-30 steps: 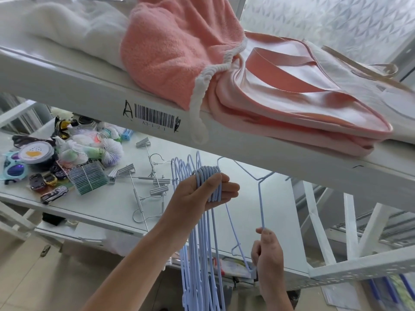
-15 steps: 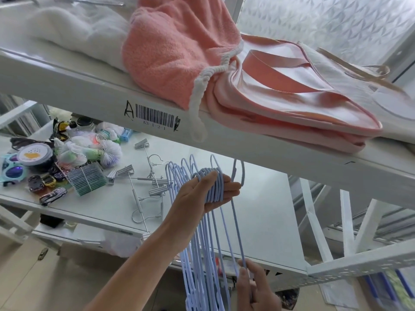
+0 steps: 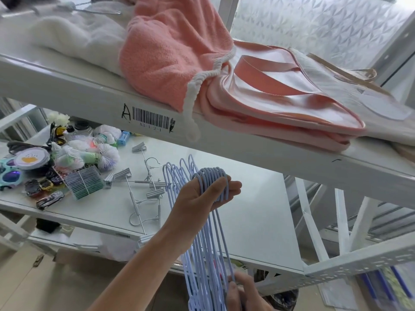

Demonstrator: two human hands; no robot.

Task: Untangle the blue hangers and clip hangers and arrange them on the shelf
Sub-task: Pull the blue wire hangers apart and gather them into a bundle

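Note:
My left hand (image 3: 202, 198) holds a bundle of several blue hangers (image 3: 208, 239) by their hooks, in front of the white middle shelf (image 3: 251, 221); the hooks loop over my fingers and the bodies hang down. My right hand (image 3: 242, 292) grips the lower parts of the same hangers at the bottom edge of the view. Several grey metal clip hangers (image 3: 143, 187) lie tangled on the shelf, left of my left hand.
Small items, toy cars (image 3: 48, 199), sunglasses (image 3: 9, 173) and mesh bags (image 3: 85, 153), crowd the shelf's left end. The upper shelf (image 3: 89, 95) carries a pink towel (image 3: 166, 55), pink bags (image 3: 280, 104) and white cloth. A white frame (image 3: 359, 259) stands at right.
The one blue hanger that my right hand held apart is now in the bundle with its hook in my left hand. My right hand has dropped lower along the hangers.

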